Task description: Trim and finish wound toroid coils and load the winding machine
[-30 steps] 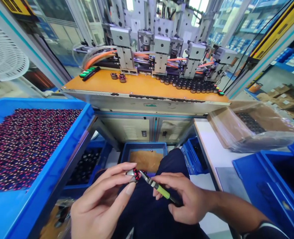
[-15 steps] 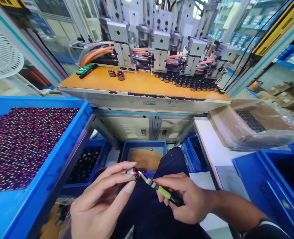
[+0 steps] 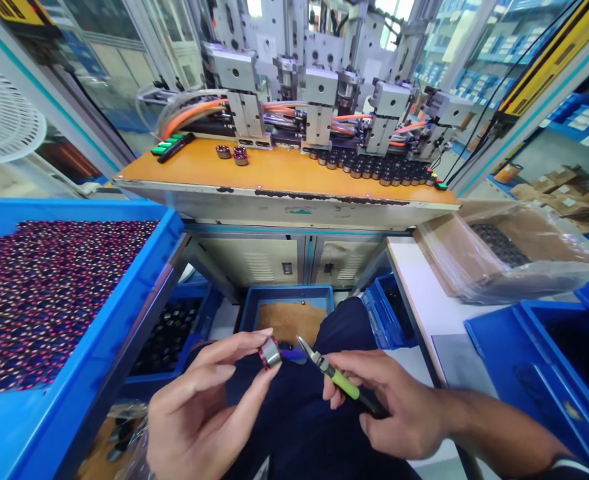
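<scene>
Between the thumb and fingers of my left hand (image 3: 207, 403) is a small motor stator (image 3: 270, 353), a metal ring with red windings along its edge. Its smooth silvery side faces to the right. My right hand (image 3: 399, 400) is closed around pliers (image 3: 342, 382) with green and black handles. Their pointed metal jaws aim up and left, a short gap away from the stator. Whether the jaws are parted is too small to tell. Both hands are above my lap.
A blue tray (image 3: 172, 230) full of red-wound stators (image 3: 64, 293) stands at left. Ahead, a machine's orange worktop (image 3: 279, 175) bears two stators and rows of dark parts (image 3: 374, 167). A blue bin (image 3: 332, 300) lies below; a plastic-lined carton (image 3: 444, 257) stands right.
The stator has turned in my left fingers, so its metal side shows instead of its wound end. The pliers have drawn back to the right, away from it.
</scene>
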`<action>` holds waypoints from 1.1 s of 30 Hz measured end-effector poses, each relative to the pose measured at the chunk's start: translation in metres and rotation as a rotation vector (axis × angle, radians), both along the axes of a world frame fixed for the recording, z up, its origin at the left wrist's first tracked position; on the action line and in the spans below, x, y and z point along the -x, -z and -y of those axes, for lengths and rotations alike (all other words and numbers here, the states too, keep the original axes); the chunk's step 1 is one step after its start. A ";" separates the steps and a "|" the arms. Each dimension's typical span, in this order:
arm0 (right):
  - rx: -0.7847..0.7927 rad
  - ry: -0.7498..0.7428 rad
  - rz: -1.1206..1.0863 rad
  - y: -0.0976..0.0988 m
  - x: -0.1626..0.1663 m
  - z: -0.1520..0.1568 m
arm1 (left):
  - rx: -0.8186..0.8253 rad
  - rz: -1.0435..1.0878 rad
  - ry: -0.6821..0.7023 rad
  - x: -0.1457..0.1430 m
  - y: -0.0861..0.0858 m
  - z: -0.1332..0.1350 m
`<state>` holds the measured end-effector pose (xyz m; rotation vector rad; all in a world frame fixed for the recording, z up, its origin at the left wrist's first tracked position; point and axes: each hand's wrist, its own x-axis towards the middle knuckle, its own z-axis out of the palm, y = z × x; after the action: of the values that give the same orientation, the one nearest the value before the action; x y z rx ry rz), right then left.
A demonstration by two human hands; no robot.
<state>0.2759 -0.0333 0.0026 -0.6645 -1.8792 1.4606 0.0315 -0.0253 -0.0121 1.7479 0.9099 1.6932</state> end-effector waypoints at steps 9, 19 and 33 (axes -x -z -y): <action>-0.013 -0.038 0.017 0.000 0.011 -0.001 | 0.004 0.001 -0.002 0.002 0.002 0.005; 0.088 -0.062 0.012 0.000 0.015 -0.001 | 0.124 0.005 -0.074 0.003 0.002 0.010; 0.229 -0.037 0.089 0.002 0.015 0.000 | 0.184 0.120 -0.070 -0.001 -0.004 0.012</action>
<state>0.2613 -0.0333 0.0011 -0.8177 -1.8144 1.7126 0.0321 -0.0371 -0.0083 1.4948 1.0474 1.6804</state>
